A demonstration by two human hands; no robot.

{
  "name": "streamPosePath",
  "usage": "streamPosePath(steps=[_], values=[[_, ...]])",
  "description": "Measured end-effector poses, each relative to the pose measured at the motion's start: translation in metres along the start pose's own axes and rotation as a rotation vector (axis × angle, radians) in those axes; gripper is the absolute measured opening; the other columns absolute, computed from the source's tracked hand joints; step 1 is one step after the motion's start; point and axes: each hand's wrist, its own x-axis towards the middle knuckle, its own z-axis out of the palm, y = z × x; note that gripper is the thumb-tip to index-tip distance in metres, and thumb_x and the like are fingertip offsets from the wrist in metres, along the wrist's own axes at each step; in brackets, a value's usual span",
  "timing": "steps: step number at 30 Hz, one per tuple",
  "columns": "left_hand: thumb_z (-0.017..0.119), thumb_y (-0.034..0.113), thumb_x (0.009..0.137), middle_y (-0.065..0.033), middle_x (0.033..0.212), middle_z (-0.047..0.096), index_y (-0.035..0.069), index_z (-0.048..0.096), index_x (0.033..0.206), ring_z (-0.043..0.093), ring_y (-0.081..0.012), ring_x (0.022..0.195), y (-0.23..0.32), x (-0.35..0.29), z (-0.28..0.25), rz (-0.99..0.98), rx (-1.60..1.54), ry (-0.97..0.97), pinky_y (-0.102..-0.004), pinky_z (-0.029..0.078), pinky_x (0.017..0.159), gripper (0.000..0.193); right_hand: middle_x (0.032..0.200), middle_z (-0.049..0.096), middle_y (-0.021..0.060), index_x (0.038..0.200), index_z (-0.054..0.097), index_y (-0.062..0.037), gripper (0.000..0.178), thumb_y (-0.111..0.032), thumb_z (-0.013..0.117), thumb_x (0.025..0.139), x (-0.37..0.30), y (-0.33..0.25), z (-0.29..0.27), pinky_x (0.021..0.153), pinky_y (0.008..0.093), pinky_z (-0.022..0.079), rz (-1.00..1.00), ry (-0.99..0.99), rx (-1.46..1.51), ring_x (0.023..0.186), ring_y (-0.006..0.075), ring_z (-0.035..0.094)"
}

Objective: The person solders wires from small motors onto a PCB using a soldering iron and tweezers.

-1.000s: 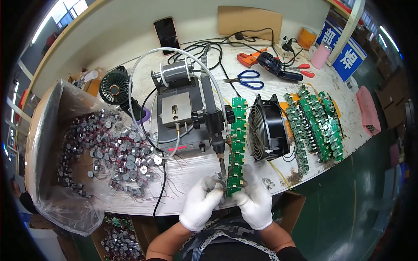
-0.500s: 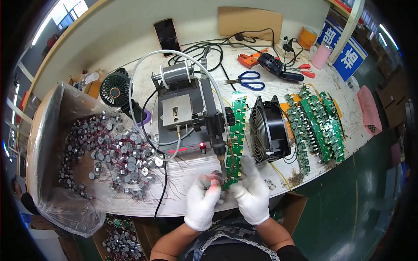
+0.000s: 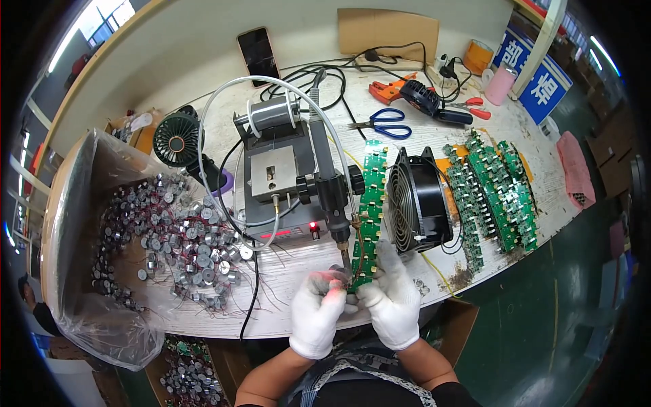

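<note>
A long green circuit board strip (image 3: 370, 203) lies between the soldering machine (image 3: 274, 173) and a black square fan (image 3: 424, 203). My right hand (image 3: 392, 308), in a white glove with greyed fingertips, is closed on the strip's near end. My left hand (image 3: 317, 315), gloved too, is pinched at the strip's near left edge, just below the soldering tip (image 3: 346, 258). What sits between its fingers is hidden; a reddish glow falls on the glove. A spool of solder wire (image 3: 272, 115) is mounted on the machine.
At left, a plastic-lined box (image 3: 102, 298) holds many small round motors (image 3: 203, 251) with thin wires. Several populated green boards (image 3: 498, 197) lie right of the fan. Blue-handled scissors (image 3: 390, 124), a handheld fan (image 3: 424, 98) and a phone (image 3: 258, 54) are farther back.
The far end of the board strip has swung slightly to the right, away from the machine. Both hands stay in nearly the same place.
</note>
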Motion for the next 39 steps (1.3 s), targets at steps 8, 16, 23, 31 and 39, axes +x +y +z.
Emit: streamPosePath(steps=[8,16,23,31,39], values=[[0.056,0.007,0.094,-0.0102,0.094,0.061,-0.003,0.052,0.106,0.064,-0.0146,0.075,0.001,0.002,0.007,0.04,-0.053,0.018,-0.0266,0.055,0.066,0.016,0.118,0.054,0.0174,0.147,0.028,0.0007,0.07,0.009,0.058,0.084,0.001,-0.001,0.001,0.077,0.0297,0.055,0.02,0.03,0.071,0.092,0.0197,0.064],[0.054,0.003,0.094,-0.0104,0.096,0.06,-0.002,0.051,0.1,0.064,-0.0153,0.076,-0.001,0.003,0.007,0.058,-0.069,0.028,-0.027,0.055,0.067,0.009,0.119,0.055,0.016,0.147,0.029,0.0,0.068,0.009,0.057,0.086,-0.002,0.006,0.003,0.078,0.031,0.056,-0.021,0.035,0.115,0.097,0.0213,0.064],[0.054,0.002,0.093,-0.0105,0.094,0.061,-0.002,0.051,0.099,0.064,-0.0157,0.073,0.0,0.002,0.005,0.033,-0.035,0.039,-0.0271,0.054,0.067,0.008,0.117,0.056,0.0188,0.148,0.028,-0.0016,0.069,0.012,0.055,0.086,-0.003,0.006,0.003,0.079,0.0309,0.055,0.013,0.04,0.117,0.097,0.0212,0.064],[0.053,0.006,0.093,-0.0114,0.092,0.059,-0.004,0.048,0.106,0.065,-0.0171,0.068,-0.005,0.005,0.0,0.012,0.016,0.038,-0.0259,0.055,0.06,0.017,0.119,0.055,0.0197,0.148,0.028,-0.0002,0.069,0.011,0.054,0.085,-0.002,0.003,0.002,0.08,0.0292,0.054,0.014,0.012,0.084,0.095,0.0208,0.065],[0.052,0.007,0.092,-0.0115,0.091,0.06,-0.004,0.048,0.104,0.066,-0.018,0.066,0.012,0.007,0.004,-0.055,0.056,-0.022,-0.0261,0.055,0.061,0.016,0.12,0.054,0.0187,0.148,0.028,0.0,0.07,0.009,0.057,0.084,-0.004,0.009,-0.006,0.078,0.028,0.054,0.019,-0.008,0.035,0.092,0.0195,0.065]])
